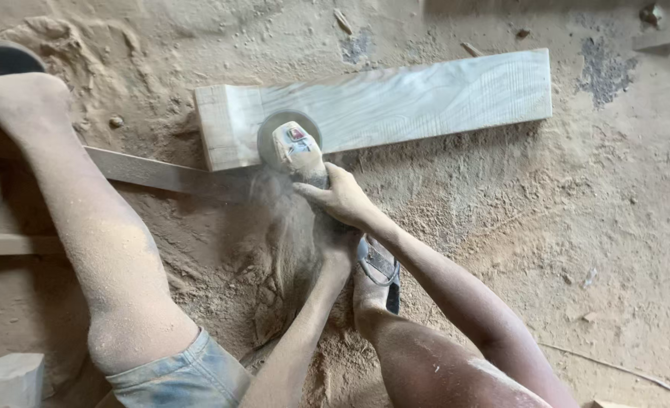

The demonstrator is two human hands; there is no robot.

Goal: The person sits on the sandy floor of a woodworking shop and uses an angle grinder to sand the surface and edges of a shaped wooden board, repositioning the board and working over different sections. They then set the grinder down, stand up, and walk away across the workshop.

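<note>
Gripping angle grinder [293, 145] on plank [395, 106], both hands, sawdust-covered floor [577, 227]

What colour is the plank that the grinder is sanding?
The plank is pale cream with fine darker grain lines, seen best in the head view.

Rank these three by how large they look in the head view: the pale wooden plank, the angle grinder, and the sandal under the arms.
1. Pale wooden plank, clearly largest.
2. Angle grinder, partly hidden by the right hand.
3. Sandal, looks about the same as the grinder, so their order is unsure.
</note>
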